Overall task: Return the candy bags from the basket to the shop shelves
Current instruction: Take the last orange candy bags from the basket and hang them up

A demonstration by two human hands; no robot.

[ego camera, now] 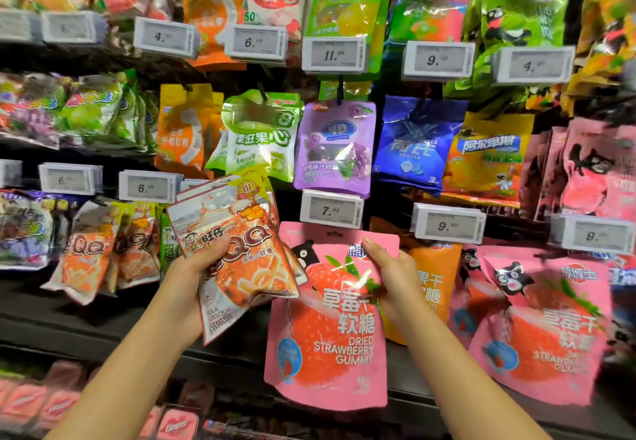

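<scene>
Fingers of the right hand pinching the pink strawberry gummy bag by its upper edge, left hand fingers gripping a fanned stack of orange QQ bags beside; risk: loose stack slipping, basket unseen.

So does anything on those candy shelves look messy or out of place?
Mostly tidy. The blue bag in the middle row hangs tilted, and the pink strawberry bags at lower right lean askew. The only bags off the shelves are the orange QQ bags in the left hand and the pink strawberry gummy bag in the right hand.
</scene>
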